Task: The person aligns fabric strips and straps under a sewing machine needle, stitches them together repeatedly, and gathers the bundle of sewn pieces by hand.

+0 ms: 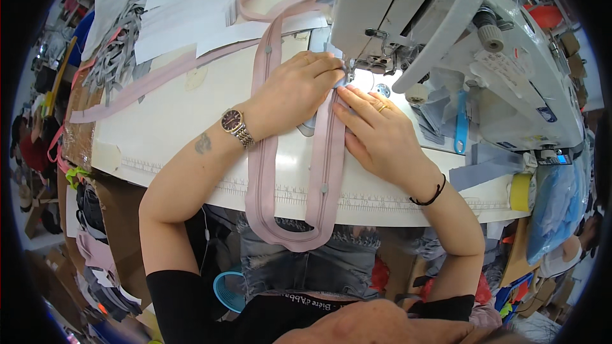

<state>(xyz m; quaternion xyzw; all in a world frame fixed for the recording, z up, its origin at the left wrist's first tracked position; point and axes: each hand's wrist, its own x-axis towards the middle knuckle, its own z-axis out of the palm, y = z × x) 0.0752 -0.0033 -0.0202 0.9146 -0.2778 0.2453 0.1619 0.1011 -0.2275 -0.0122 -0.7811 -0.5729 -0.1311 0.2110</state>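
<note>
A long pink zipper [262, 178] hangs in a loop over the table's front edge, down to my lap, with grey pulls on it. Its upper end meets a small grey-blue fabric piece [342, 81] by the presser foot of the white sewing machine [373, 13]. My left hand [299, 92] lies across the zipper, fingers bent and closed on the fabric piece close to the needle. Just right of it, my right hand [381, 129] has its fingertips together on the zipper's end and edge. The fingertips partly cover the join.
White paper sheets [182, 19] and a heap of grey strips [124, 44] lie at the back left. More pink zipper [159, 83] runs leftward. Right of the machine bed are grey fabric pieces [484, 165], a blue tool [460, 124] and a yellow tape roll [519, 191].
</note>
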